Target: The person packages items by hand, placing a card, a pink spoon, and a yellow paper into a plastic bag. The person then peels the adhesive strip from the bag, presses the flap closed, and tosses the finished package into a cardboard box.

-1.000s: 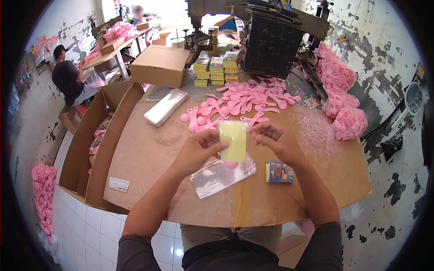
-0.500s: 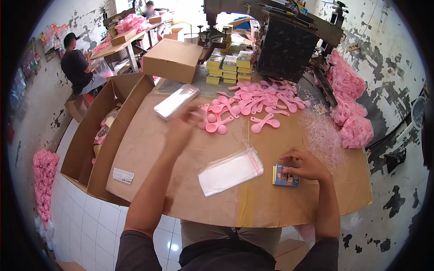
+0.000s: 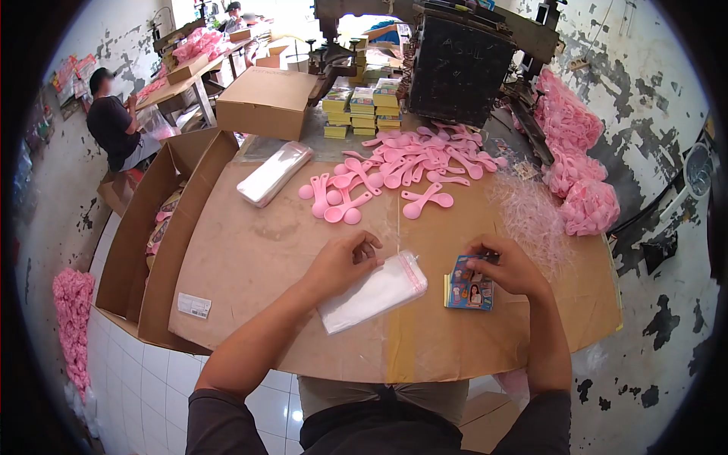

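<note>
My left hand (image 3: pixel 347 264) is over the upper edge of a stack of clear plastic bags (image 3: pixel 371 296), its fingers loosely curled with a gap between thumb and fingertips. Nothing shows in it. At the right, my right hand (image 3: pixel 504 265) pinches a small printed card (image 3: pixel 461 267), tilted up at the top of a small stack of blue printed cards (image 3: pixel 470 294). Beyond both hands lies a spread of pink plastic spoons (image 3: pixel 413 163); a few, such as a crossed pair (image 3: pixel 427 201), sit nearer to me.
A second stack of clear bags (image 3: pixel 274 174) lies at the back left, near a closed carton (image 3: pixel 267 102). Stacked card bundles (image 3: pixel 362 110) stand by a black machine box (image 3: pixel 460 64). Plastic scraps (image 3: pixel 531 216) and bagged pink items (image 3: pixel 590 206) line the right. A person (image 3: pixel 112 121) works at far left.
My left hand has come from near the spoons at the back down to the bag stack. My right hand now has a card tilted up from the card stack. The view has shifted slightly.
</note>
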`<control>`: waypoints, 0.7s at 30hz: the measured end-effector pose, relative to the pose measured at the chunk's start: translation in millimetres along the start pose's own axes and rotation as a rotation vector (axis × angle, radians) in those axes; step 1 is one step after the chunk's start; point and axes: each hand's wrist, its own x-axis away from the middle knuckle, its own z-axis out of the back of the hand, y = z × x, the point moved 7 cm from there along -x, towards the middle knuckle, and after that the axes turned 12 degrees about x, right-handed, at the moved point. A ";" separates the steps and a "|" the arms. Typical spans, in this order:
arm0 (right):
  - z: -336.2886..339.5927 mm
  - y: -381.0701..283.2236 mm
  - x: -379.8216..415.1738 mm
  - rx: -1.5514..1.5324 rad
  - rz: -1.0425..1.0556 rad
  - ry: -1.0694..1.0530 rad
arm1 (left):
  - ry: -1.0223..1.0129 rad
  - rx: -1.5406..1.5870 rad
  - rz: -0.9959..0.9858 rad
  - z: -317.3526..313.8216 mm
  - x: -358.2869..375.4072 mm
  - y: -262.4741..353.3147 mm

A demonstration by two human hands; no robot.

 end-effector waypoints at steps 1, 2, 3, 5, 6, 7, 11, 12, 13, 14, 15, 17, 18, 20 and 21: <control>0.9 -17.5 -2.0 -0.017 0.015 -0.004 | 0.002 0.004 -0.001 1.5 0.6 3.0; -1.0 -30.1 -6.2 -0.035 0.028 -0.006 | 0.000 0.008 -0.002 1.4 1.5 3.9; -4.5 -40.6 -13.6 0.021 0.091 0.021 | -0.003 0.086 -0.027 0.6 1.3 0.0; -11.7 -55.8 -31.5 0.137 0.225 0.079 | -0.005 0.239 -0.082 1.1 -3.3 -14.9; -15.7 -55.8 -40.4 0.145 0.253 0.073 | -0.007 0.366 -0.061 2.3 -5.5 -21.6; -20.2 -54.7 -50.4 0.154 0.285 0.066 | -0.006 0.491 -0.042 5.0 -8.2 -26.4; -33.8 -54.4 -61.3 0.097 0.419 0.151 | 0.016 0.785 0.029 11.8 -2.8 -1.6; -35.8 -53.4 -62.2 0.009 0.383 0.168 | 0.008 0.779 0.046 13.0 -1.3 4.1; -38.1 -52.1 -60.6 -0.080 0.339 0.183 | -0.002 0.776 0.067 12.6 0.1 7.8; -39.1 -49.8 -59.6 -0.167 0.291 0.195 | -0.014 0.776 0.090 10.9 0.9 7.5; -40.4 -47.2 -59.7 -0.301 0.243 0.186 | -0.011 0.746 0.093 9.7 0.8 4.6; -43.4 -40.7 -59.1 -0.565 0.141 0.175 | -0.013 0.685 0.095 5.7 -0.8 -0.4; -43.2 -38.3 -58.7 -0.571 0.136 0.194 | -0.011 0.686 0.092 3.9 -0.6 0.1; -42.9 -34.3 -59.2 -0.582 0.132 0.229 | -0.001 0.684 0.085 2.2 1.8 3.1; -43.9 -35.6 -58.7 -0.582 0.152 0.230 | -0.012 0.684 0.081 1.9 1.6 3.8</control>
